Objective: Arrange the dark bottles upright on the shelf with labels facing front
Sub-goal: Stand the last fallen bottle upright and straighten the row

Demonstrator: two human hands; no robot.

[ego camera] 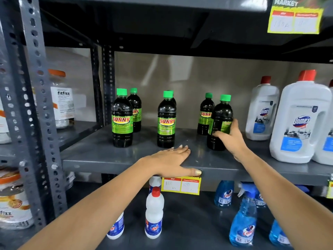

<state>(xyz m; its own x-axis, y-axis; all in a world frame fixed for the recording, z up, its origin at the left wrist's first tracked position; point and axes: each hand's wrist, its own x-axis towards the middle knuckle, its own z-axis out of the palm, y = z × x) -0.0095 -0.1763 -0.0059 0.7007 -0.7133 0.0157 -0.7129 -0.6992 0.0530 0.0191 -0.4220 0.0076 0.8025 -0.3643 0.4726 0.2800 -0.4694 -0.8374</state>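
Several dark bottles with green caps and green SUNNY labels stand upright on the grey shelf (108, 156). At the front left is one bottle (122, 120) with another (135, 109) behind it. A middle bottle (166, 121) hides one more behind it. At the right, a bottle (206, 114) stands at the back. My right hand (230, 139) is shut on the front right bottle (220, 120), which leans slightly and shows its label turned to the side. My left hand (173, 159) lies flat and open on the shelf's front edge.
Large white Domex jugs (299, 120) with red caps stand right of the dark bottles. Below are white bottles (154, 213), blue spray bottles (243, 222) and a yellow price tag (181, 185). A perforated grey upright (36, 105) and fitfizz jars (62, 100) are at the left.
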